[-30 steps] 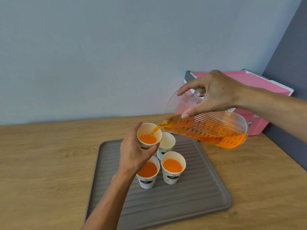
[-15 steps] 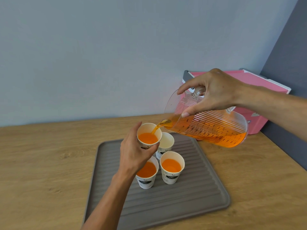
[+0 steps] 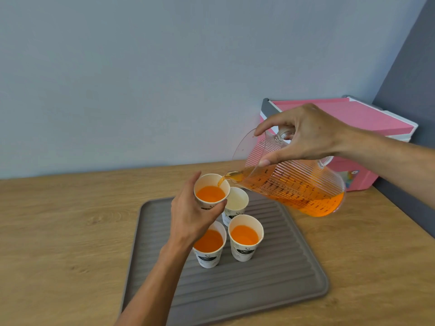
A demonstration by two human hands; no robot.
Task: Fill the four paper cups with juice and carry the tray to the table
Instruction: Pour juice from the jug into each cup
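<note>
Here the left hand [image 3: 188,217] wraps its fingers around a lifted paper cup [image 3: 211,191], part full of orange juice, above the grey tray [image 3: 294,290]. Below its fingers stand two filled cups [image 3: 244,236] and an empty cup [image 3: 236,203]. The right hand [image 3: 306,135] clasps the tilted pitcher [image 3: 299,187], pouring.

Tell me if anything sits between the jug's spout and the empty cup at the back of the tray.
Yes. The cup held up by the left hand sits right under the jug spout, in front of and beside the empty cup on the tray. It must move aside before that last cup can be filled.
</note>
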